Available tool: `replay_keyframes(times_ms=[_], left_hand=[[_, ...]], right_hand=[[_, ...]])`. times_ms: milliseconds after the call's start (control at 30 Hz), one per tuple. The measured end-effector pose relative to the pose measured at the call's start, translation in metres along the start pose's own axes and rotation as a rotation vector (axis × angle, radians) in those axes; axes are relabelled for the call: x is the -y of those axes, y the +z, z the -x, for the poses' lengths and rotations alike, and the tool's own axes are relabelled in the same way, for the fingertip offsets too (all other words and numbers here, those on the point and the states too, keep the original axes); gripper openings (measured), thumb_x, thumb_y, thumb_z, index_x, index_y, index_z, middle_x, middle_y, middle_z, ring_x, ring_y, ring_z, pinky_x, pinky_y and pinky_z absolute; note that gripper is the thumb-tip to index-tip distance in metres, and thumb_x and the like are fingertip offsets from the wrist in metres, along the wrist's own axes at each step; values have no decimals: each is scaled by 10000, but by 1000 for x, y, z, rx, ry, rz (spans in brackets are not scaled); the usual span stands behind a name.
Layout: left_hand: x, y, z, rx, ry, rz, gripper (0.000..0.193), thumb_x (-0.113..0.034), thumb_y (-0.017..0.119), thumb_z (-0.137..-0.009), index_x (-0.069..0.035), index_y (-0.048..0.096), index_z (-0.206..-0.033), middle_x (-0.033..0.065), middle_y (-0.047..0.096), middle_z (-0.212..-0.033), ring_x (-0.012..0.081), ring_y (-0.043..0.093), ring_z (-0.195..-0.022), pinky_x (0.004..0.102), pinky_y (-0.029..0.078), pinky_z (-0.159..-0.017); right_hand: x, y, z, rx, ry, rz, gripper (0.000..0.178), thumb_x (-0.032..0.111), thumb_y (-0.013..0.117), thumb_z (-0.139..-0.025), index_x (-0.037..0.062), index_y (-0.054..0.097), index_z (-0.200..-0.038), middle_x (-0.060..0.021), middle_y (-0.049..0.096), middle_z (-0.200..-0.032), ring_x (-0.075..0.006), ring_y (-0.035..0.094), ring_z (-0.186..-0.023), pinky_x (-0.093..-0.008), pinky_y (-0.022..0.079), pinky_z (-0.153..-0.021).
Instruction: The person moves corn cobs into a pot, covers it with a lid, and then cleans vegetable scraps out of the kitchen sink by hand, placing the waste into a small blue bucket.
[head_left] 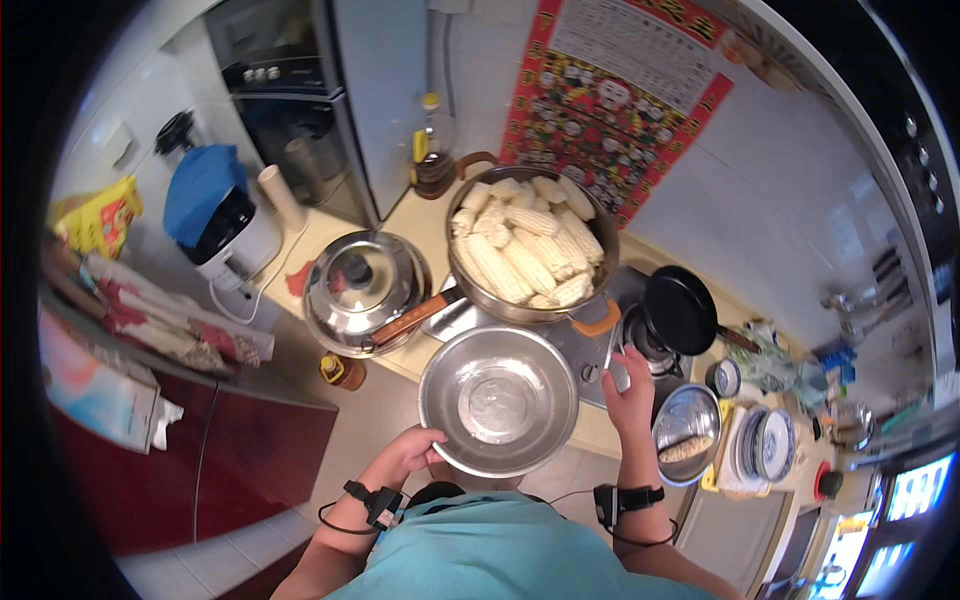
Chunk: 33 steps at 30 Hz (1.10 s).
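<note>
My left hand grips the near left rim of a wide steel basin, thumb over the edge. The basin has a few drops or wet marks inside and no food in it. My right hand is apart from the basin, beside the gas stove, its fingers curled around a small greyish thing that I cannot make out. Beyond the basin stands a large steel pot with orange-brown handles, heaped with pale corn cobs.
A lidded steel pan with a wooden handle stands left of the corn pot. A black frying pan sits on the stove. Rightward are a steel bowl with one cob and stacked plates. An oil bottle stands behind.
</note>
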<state>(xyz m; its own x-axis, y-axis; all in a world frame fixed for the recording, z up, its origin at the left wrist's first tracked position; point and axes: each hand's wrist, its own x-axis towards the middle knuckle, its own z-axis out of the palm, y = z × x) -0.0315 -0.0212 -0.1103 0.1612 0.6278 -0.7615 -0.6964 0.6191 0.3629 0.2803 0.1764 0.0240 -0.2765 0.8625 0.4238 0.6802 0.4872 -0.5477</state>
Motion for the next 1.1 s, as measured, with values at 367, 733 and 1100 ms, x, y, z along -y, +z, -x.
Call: replay_keyframes(times_ms=[367,733,1100], left_hand=[[-8,40,0,173,-165,-257,386,1,539,-825,74,474,-1199,172,617,-1059,261,651,-905,383,555,-820],[-45,8,48,-183,236,-1269,411,-307,642,-823,-64,581,-1149,110,644,-1052,223,640,-874,341,521,-754],[-272,8,32,-1035,698,-1625,537,-345,630,-802,-30,502,-1217,207,570,-1155,340,546,-1094,404,461,-900]], right_hand=[[-18,-24,151,383,922,-192,594,432,629,-827,-5,522,-1215,-192,656,-927,-264,652,-790,-383,518,-713],[-42,-110,235,67,1352,-699,298,222,604,-795,35,482,-991,-68,555,-800,-182,590,-641,-331,542,-543],[-53,-168,279,-380,1310,-700,305,158,525,-791,18,508,-1061,-74,584,-803,-191,624,-614,-322,559,-447]])
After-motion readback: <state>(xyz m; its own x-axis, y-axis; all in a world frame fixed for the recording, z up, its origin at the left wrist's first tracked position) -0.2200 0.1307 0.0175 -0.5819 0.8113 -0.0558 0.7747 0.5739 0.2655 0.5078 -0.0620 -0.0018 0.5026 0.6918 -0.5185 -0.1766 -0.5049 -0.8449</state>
